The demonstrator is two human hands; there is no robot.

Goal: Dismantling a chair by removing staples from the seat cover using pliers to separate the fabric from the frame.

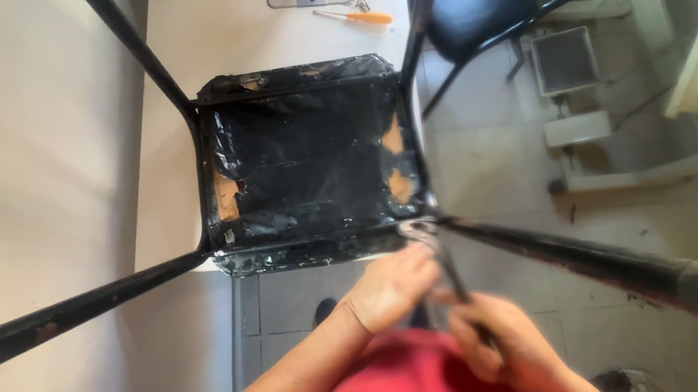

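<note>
On the pale desk one upturned chair lies, four black legs splayed; left hand and right hand both clamp one pair of pliers at its near corner; one orange screwdriver lies beyond

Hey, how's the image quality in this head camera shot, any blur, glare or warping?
In the head view the hands are motion-blurred: the left hand and right hand smear around the pliers. Wide-angle distortion splays the chair legs outward. Daylight puts shiny glare on the black plastic under the seat. The screwdriver on the table looks sharp.
</note>
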